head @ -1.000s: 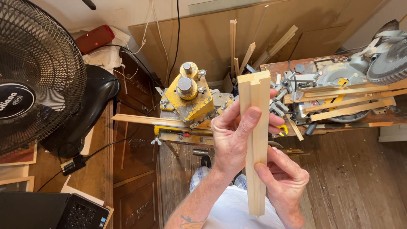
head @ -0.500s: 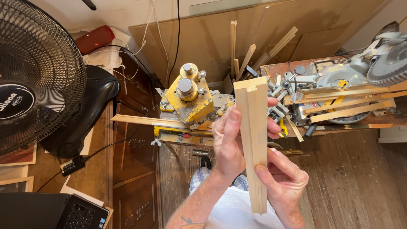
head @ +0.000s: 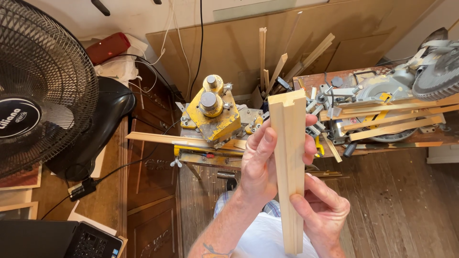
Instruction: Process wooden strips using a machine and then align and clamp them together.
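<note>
Moulding: pale wooden strip [head: 289, 167] with a stepped rebate cut along its length, held upright in front of me above the floorboards [head: 397, 205], its notched top end level with the workbench [head: 406, 139] behind it.
Left hand: my left hand [head: 258, 165] is wrapped around the strip's middle, fingers closed over its far side, thumb on the near face.
Right hand: my right hand [head: 325, 212] pinches the lower part, thumb pressed on the front face, fingers curled behind.
Progress: the strip looks already cut and profiled; by my judgement I am only checking it, and it has not been joined to anything.
Look: clean, straight, unfinished light wood, sharp edges, no paint.
Around: yellow clamping machine [head: 213, 114] at the bench's left end, mitre saw [head: 416, 79] at its right end with loose strips [head: 392, 119] across it, black fan [head: 36, 86] to my left.
</note>
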